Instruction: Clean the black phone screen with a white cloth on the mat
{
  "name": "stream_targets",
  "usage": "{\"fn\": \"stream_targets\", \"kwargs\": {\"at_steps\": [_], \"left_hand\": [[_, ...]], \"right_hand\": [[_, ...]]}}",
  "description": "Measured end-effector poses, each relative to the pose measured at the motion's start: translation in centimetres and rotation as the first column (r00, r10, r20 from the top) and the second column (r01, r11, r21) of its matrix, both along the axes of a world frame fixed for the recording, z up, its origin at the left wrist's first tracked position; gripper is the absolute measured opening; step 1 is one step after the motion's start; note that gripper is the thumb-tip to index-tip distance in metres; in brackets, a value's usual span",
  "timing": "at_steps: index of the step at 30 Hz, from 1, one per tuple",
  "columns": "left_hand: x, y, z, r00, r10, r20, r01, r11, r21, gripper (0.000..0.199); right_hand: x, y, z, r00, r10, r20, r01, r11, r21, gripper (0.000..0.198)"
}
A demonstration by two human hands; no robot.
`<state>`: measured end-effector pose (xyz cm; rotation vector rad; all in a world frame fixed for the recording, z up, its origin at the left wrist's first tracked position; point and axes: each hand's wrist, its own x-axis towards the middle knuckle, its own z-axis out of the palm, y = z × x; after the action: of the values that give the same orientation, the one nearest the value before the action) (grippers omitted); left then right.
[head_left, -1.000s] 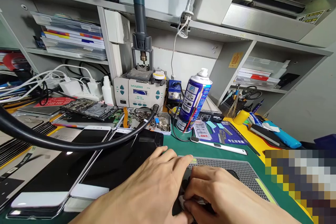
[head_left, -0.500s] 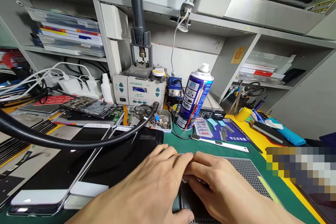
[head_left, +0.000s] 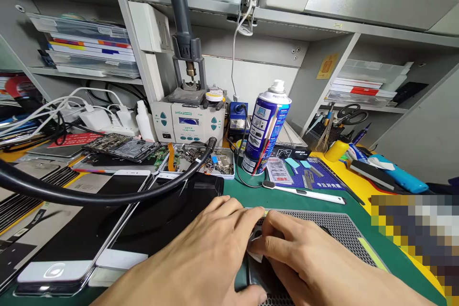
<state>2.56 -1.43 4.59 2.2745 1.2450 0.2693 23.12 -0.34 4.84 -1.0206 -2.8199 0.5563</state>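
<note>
A dark, flat, phone-like device [head_left: 263, 275] lies on a grey honeycomb-textured mat [head_left: 340, 229], mostly covered by my hands. My left hand [head_left: 211, 246] spans it from the left, fingers at its far end and thumb near its lower part, gripping it. Thumb and forefinger of my right hand [head_left: 304, 251] are pinched together over the device's upper part, close to the left fingertips. A small pale, thin piece shows at that pinch; its kind is unclear.
Phone screens [head_left: 89, 229] lie to the left under a thick black hose [head_left: 118, 196]. Behind are a parts tray [head_left: 233, 167], a spray can [head_left: 267, 129] and a soldering station [head_left: 190, 122]. A white-handled brush [head_left: 308, 194] lies beyond the mat.
My right hand has shifted slightly right, with its fingers more curled, uncovering more of the device and the pale piece. My left hand stays nearly in place. The camera view has shifted slightly.
</note>
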Motion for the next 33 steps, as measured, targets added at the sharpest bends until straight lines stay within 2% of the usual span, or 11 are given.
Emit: {"fn": "stream_targets", "kwargs": {"at_steps": [4,6,17,24,33], "left_hand": [[-0.2,0.2,0.2,1.0,-0.016,0.016,0.016,1.0,-0.016,0.047],[-0.3,0.2,0.2,0.999,-0.018,0.029,0.018,1.0,-0.019,0.05],[-0.1,0.3,0.2,1.0,-0.009,-0.004,0.009,0.999,-0.05,0.055],[0.0,0.2,0.6,1.0,-0.022,-0.019,0.021,0.997,-0.077,0.055],[0.0,0.1,-0.2,0.998,-0.029,0.05,0.032,0.998,-0.061,0.053]], "right_hand": [[0.0,-0.1,0.4,1.0,0.026,0.006,-0.026,0.999,-0.026,0.025],[0.2,-0.1,0.5,0.999,0.042,-0.008,-0.042,0.998,-0.04,0.023],[1.0,0.2,0.7,0.998,0.061,-0.034,-0.064,0.994,-0.089,0.027],[0.8,0.2,0.0,1.0,0.029,-0.008,-0.029,1.0,0.008,0.03],[0.7,0.3,-1.2,0.999,-0.016,0.034,0.011,0.993,0.117,0.039]]}}
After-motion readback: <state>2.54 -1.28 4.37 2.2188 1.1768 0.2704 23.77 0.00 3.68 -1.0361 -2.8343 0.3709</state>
